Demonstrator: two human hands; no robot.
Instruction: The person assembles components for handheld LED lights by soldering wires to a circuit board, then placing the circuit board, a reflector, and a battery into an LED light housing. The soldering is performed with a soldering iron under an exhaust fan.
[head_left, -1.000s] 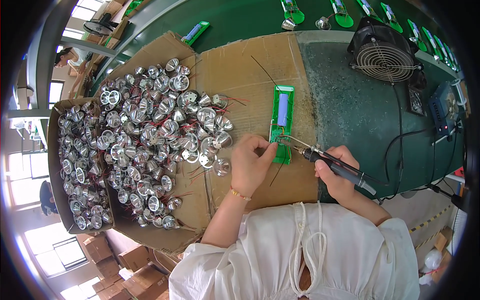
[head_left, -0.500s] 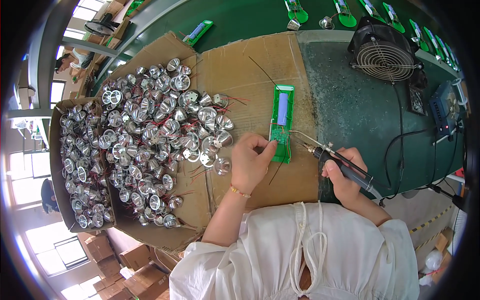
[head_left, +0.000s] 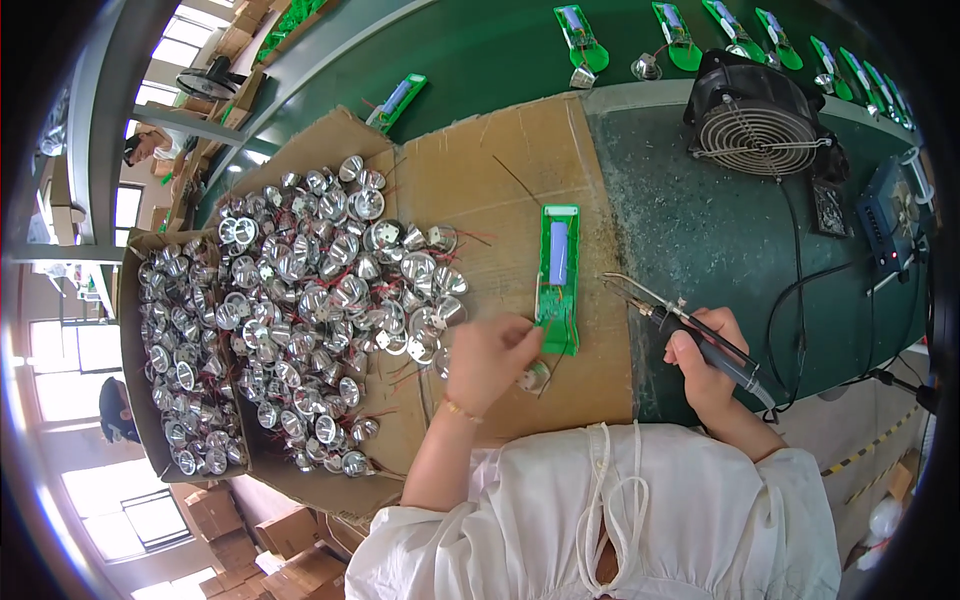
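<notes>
A green plastic housing [head_left: 558, 335] lies upright on the cardboard, with a blue-violet battery cell [head_left: 558, 255] and thin wires in it. Beside its lower left edge is my left hand [head_left: 490, 362], slightly blurred, thumb and fingers drawn together; what they hold, if anything, is hidden. A shiny reflector cup [head_left: 535, 377] sits just by those fingers, below the housing. My right hand [head_left: 708, 365] grips a soldering iron [head_left: 715, 355] with a thin metal tube along it. Its tip points left and stands apart from the housing.
Many silver reflector cups [head_left: 350, 290] with red wires fill the cardboard box [head_left: 140, 330] and spread rightward. A fan [head_left: 755, 135] and a blue soldering station [head_left: 885, 220] stand at the right. More green housings [head_left: 580, 40] line the far side. Another person [head_left: 150, 145] is at the far left.
My left hand has drawn back from the circuit board, down and left. The iron's tip has moved right, away from the housing. A reflector cup now shows by the left fingers.
</notes>
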